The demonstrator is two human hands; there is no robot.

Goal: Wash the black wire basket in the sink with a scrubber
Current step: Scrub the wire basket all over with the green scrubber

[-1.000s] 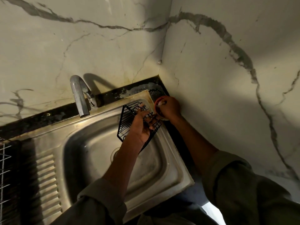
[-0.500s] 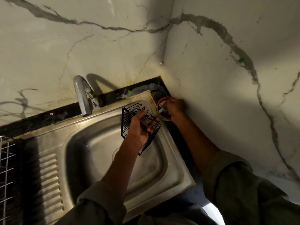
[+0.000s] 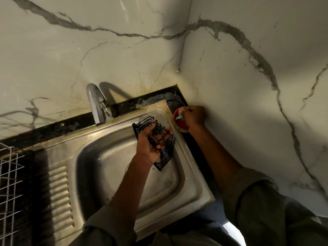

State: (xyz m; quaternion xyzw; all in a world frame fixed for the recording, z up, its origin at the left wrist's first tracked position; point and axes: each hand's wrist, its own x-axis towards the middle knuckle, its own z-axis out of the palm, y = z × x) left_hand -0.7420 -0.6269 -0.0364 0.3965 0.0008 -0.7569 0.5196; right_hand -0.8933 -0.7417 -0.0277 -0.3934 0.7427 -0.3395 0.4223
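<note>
Left hand (image 3: 150, 144) grips the wire basket (image 3: 165, 153) over the sink's (image 3: 195, 185) right side; right hand (image 3: 194, 116) pinches a scrubber (image 3: 181, 116) in the red tub (image 3: 180, 125) at the counter's back corner.

- A curved, dull-metal tap (image 3: 96, 105) stands on the dark counter strip (image 3: 53, 127) behind the basin, its spout pointing down
- A round red tub with a green rim (image 3: 181, 124) sits on the dark counter in the corner, just beside the marble-patterned wall
- A silver wire rack (image 3: 8, 176) lies at the far left edge
- Pale wall panels with grey veins (image 3: 88, 50) meet in a corner
</note>
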